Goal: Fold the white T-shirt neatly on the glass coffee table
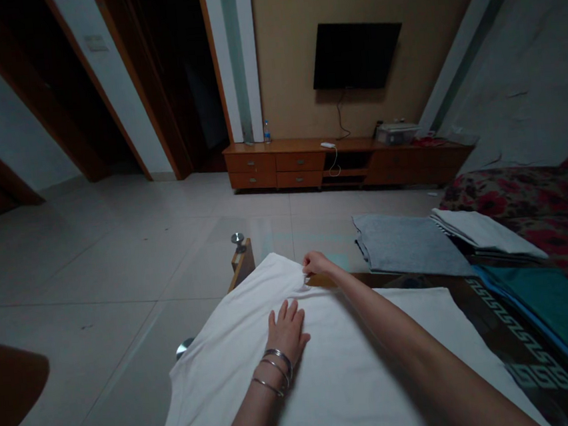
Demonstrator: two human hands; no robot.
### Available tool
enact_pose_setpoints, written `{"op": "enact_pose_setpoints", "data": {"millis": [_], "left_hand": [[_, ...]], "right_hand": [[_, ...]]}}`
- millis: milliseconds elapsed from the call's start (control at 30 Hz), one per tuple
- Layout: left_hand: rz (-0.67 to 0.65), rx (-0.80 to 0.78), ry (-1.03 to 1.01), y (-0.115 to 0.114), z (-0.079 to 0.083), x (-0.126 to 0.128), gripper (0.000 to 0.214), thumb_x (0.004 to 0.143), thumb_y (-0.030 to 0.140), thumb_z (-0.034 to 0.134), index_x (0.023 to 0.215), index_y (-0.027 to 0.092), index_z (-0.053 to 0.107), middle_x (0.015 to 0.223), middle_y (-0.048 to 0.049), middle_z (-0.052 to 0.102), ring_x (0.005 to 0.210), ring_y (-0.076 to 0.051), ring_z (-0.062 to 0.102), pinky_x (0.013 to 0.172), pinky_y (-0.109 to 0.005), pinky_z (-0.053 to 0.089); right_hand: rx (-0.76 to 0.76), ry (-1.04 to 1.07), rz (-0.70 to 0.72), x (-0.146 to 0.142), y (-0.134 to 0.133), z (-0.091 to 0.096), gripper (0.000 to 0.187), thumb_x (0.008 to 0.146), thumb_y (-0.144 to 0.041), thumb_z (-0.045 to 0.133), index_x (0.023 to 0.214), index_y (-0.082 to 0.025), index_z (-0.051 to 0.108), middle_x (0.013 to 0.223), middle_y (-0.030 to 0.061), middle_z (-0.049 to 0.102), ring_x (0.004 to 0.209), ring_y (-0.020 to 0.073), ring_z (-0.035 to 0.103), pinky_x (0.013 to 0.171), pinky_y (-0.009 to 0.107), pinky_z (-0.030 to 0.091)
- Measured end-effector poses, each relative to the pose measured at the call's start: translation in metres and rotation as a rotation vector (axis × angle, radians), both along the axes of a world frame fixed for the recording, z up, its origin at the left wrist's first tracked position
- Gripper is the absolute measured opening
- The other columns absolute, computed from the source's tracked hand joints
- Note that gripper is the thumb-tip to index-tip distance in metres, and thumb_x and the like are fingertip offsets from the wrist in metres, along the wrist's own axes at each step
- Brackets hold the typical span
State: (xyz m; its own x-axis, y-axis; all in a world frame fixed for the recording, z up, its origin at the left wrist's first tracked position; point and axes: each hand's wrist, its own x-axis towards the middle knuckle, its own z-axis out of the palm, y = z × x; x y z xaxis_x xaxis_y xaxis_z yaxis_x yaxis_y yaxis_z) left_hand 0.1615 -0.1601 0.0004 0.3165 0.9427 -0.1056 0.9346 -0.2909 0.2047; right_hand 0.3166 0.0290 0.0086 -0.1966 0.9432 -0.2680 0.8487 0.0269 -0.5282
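Note:
A white shirt [358, 360] lies spread across the glass-topped table, its upper end toward the left. My left hand [288, 336], with several silver bangles at the wrist, rests flat on the cloth with its fingers spread. Farther out, my right hand [315, 265] pinches the far edge of the shirt near the sleeve. Small creases gather in the fabric beside those fingertips.
Folded clothes lie at the table's right: a grey piece [412, 244], a white one [489, 233] and a teal one [559, 314]. A metal table knob [237, 239] stands at the far left corner. A floral sofa [503, 198] and a wooden TV cabinet [299, 161] are beyond.

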Motion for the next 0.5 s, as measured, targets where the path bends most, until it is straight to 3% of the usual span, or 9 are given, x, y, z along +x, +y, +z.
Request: {"op": "enact_pose_setpoints", "data": {"millis": [133, 300, 500], "left_hand": [[0.002, -0.008, 0.007, 0.000, 0.000, 0.001, 0.050, 0.082, 0.030, 0.052, 0.132, 0.024, 0.045, 0.151, -0.0031, 0.030, 0.140, -0.027, 0.021, 0.109, -0.058, 0.024], [0.014, -0.003, 0.011, 0.001, -0.001, 0.002, 0.049, 0.083, 0.029, 0.052, 0.131, 0.024, 0.046, 0.151, -0.0046, 0.030, 0.140, -0.027, 0.021, 0.109, -0.059, 0.023], [0.017, -0.001, 0.002, 0.000, -0.005, 0.002, 0.048, 0.083, 0.029, 0.050, 0.131, 0.024, 0.046, 0.152, -0.0046, 0.027, 0.141, -0.028, 0.017, 0.110, -0.059, 0.020]], "right_hand": [[0.051, -0.140, -0.038, -0.002, -0.007, 0.005, 0.019, 0.067, -0.021, 0.070, 0.084, -0.016, 0.071, 0.090, 0.0089, 0.071, 0.078, 0.0154, 0.065, 0.061, 0.020, 0.041], [0.049, -0.268, -0.061, -0.010, -0.015, 0.012, 0.034, 0.066, -0.040, 0.074, 0.085, -0.011, 0.071, 0.100, 0.0197, 0.068, 0.089, 0.0247, 0.065, 0.066, 0.026, 0.044], [0.125, -0.190, -0.038, -0.015, -0.015, 0.005, 0.022, 0.068, -0.017, 0.068, 0.090, -0.014, 0.069, 0.095, 0.0118, 0.070, 0.080, 0.0175, 0.064, 0.062, 0.021, 0.040]]}}
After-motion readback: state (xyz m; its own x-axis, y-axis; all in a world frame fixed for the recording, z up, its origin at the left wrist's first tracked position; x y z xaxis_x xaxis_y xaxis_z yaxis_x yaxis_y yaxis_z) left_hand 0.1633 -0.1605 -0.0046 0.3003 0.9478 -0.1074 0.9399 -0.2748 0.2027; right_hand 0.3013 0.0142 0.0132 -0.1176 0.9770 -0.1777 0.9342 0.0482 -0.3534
